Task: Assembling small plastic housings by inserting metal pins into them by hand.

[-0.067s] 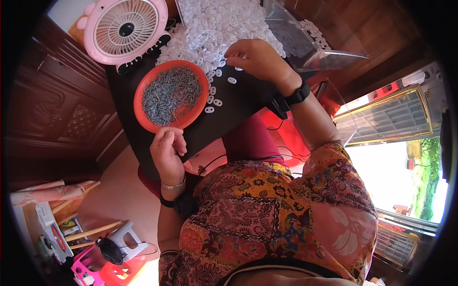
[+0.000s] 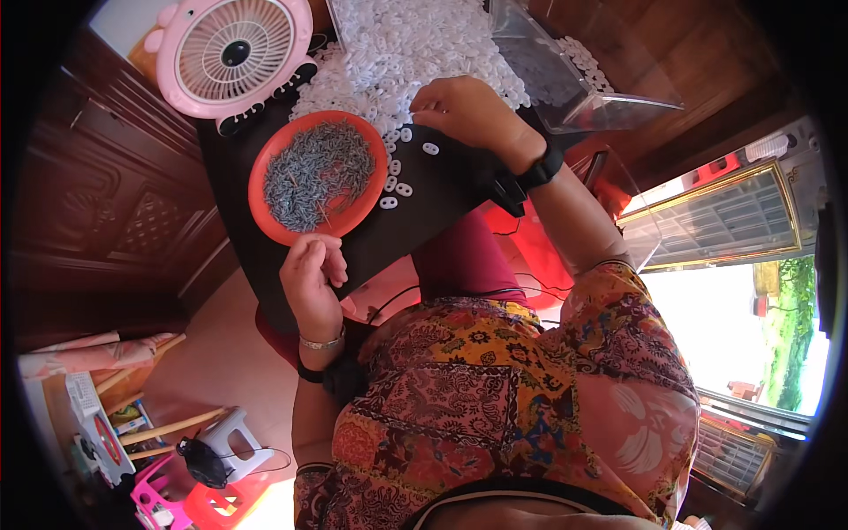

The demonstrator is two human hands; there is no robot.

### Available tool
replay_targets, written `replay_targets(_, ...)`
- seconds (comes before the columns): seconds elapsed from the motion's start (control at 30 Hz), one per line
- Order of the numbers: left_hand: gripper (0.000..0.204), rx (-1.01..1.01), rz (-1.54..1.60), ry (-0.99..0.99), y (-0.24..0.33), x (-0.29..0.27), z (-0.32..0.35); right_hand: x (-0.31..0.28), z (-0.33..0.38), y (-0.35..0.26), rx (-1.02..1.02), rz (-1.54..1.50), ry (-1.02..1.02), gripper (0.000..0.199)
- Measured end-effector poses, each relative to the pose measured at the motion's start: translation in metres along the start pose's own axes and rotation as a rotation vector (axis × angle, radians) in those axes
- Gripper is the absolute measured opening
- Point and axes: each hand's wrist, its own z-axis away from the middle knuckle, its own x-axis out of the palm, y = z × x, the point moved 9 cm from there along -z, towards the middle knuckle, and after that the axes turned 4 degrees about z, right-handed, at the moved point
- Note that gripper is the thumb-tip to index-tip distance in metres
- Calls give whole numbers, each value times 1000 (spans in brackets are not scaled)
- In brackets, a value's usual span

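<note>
Black board [image 2: 442, 190] w/ orange bowl [image 2: 265, 208], white rings [image 2: 397, 44], fan [image 2: 234, 53]

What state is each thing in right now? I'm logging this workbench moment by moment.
left hand: loosely curled at the near edge of the black board, just below the orange dish; whether it holds anything cannot be told.
right hand: fingers bent down at the edge of the white pile.
orange dish: filled with small grey metal pieces.
white plastic pieces: heaped; a few lie singly on the black board.
clear box: open, tilted.
pink fan: facing up; running or not unclear.

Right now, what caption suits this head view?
Right hand at a white ring pile; left hand beside an orange bowl.
</note>
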Motion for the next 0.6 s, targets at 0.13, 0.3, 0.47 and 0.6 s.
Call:
replay_targets(0.13,23,1,-1,21,-4,0,-2,29,-22,0,-125,87,-2,20)
replay_targets(0.3,22,-2,-37,23,-4,-1,-1,47,-32,-3,-179,233,-4,22)
replay_targets(0.47,22,1,-49,17,-6,-1,-2,47,-36,-1,-185,222,16,15)
replay_targets(0.6,21,-6,-44,10,-6,-1,-2,47,-38,7,-117,285,-17,13)
